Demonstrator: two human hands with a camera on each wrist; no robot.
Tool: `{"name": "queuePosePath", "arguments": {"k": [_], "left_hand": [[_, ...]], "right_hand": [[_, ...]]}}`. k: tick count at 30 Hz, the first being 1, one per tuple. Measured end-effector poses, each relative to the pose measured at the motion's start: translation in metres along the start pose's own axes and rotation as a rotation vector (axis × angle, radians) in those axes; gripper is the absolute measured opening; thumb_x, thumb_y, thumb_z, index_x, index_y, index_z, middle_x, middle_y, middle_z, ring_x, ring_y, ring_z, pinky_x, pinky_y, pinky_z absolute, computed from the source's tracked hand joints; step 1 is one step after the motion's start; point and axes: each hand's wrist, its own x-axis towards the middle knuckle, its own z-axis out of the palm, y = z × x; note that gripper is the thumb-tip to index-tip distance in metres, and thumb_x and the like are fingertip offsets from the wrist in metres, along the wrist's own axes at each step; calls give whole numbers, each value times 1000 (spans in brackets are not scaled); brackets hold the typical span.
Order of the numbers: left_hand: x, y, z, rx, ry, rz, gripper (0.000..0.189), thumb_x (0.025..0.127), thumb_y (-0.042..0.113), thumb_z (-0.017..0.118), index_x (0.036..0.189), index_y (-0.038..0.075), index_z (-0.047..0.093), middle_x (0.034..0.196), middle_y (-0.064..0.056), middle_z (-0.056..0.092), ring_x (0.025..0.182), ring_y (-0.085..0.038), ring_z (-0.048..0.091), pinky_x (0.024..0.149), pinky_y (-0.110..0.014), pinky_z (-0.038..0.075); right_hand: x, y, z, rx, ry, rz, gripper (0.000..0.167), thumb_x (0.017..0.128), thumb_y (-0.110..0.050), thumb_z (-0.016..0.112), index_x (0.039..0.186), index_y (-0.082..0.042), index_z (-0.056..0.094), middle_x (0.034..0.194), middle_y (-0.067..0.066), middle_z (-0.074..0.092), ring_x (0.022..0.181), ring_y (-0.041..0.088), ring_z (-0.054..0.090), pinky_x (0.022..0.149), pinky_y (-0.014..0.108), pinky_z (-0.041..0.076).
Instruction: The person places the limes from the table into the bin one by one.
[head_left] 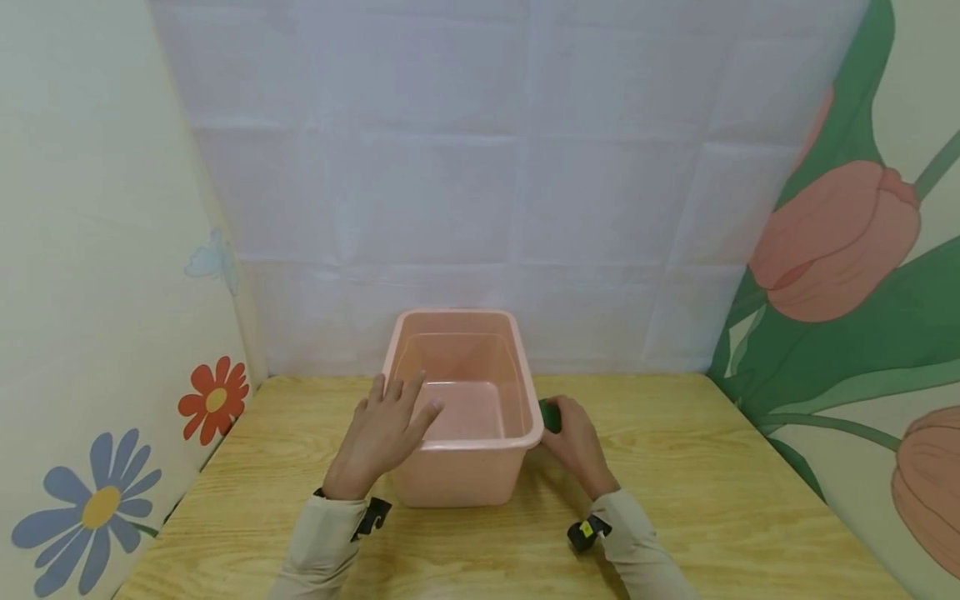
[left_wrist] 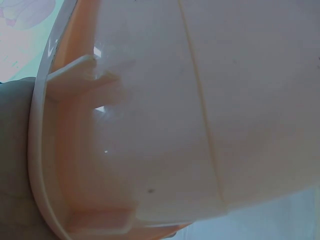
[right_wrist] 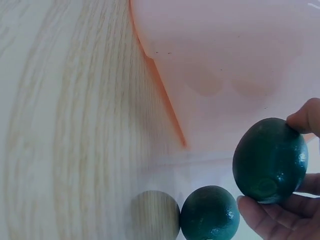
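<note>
A pink plastic tub point(head_left: 457, 475) stands on the table. My left hand point(head_left: 382, 433) lies over its near left rim with fingers spread straight; in the left wrist view the tub's outer wall point(left_wrist: 150, 150) hides most of that hand. Beside the tub's right wall, my right hand point(head_left: 577, 437) pinches a shiny dark green egg-shaped fruit point(right_wrist: 270, 160) between thumb and fingers. Below it in the right wrist view is a second dark green fruit point(right_wrist: 210, 212). It touches a round wood-toned shape point(right_wrist: 156, 215), which may be a shadow; I cannot tell.
The wood-grain table point(head_left: 675, 467) extends to both sides of the tub. A white cloth wall point(head_left: 450, 183) stands right behind the tub. Flower-printed walls point(head_left: 840, 242) close in the sides. Dark camera straps point(head_left: 588, 532) sit on both wrists.
</note>
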Motion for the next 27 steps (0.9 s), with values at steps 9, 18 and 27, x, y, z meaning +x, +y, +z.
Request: {"name": "queuePosePath", "arguments": {"k": [9,18,27], "left_hand": [[-1,1,-1,-1,1,0,69,106,57,32,158,11,31,154,-27,37,146,-54,12,106,-74,25],[-1,0,0,5,8,7,69,106,55,34,158,10,32,152,-27,38,146,-54,13,105,-74,26],[0,-1,1,8,-8,-1,69,106,56,33,158,11,31,153,-27,37,147,-53,12,107,-73,25]], "right_hand": [[1,-1,0,10,26,19,37,85,-19,75,110,5,63,103,21,64,92,33,60,76,48,52],[1,-6,-5,17,28,50,37,89,-18,74,113,7,61,107,23,64,94,34,61,76,47,51],[1,-8,-7,31,39,71,39,89,-20,75,114,7,61,109,23,64,96,34,61,77,47,53]]}}
